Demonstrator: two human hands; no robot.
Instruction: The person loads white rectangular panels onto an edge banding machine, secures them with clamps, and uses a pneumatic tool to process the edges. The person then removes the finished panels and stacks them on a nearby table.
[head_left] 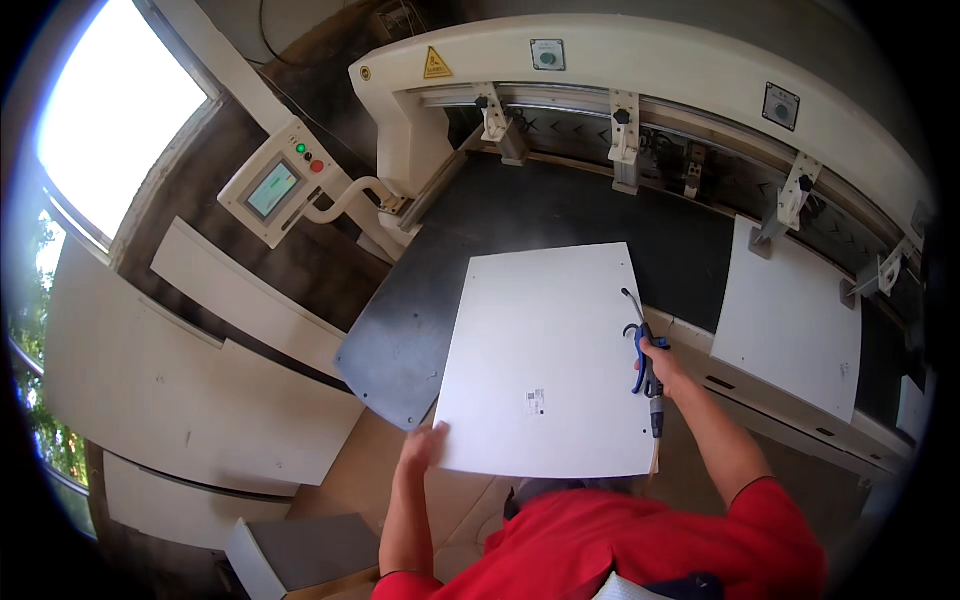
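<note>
A white rectangular panel (pixel 545 330) lies in front of me, its far part over the dark machine table and its near edge close to my body. It has small holes near its corners and a small printed label (pixel 535 402). My left hand (pixel 425 443) is closed around the panel's near left edge. In my right hand (pixel 657 362) is an air blow gun (pixel 648 375) with a blue trigger and a thin bent nozzle. The gun is over the panel's right edge, its nozzle pointing away from me. A hose runs down from its handle.
Behind the panel stands a cream machine (pixel 680 60) with several clamps under its beam. A control panel (pixel 272 185) is mounted at its left. Another white panel (pixel 790 320) rests on the dark table (pixel 590 215) at right. Large white boards (pixel 190 380) lean at left, near a grey-topped box (pixel 310 550).
</note>
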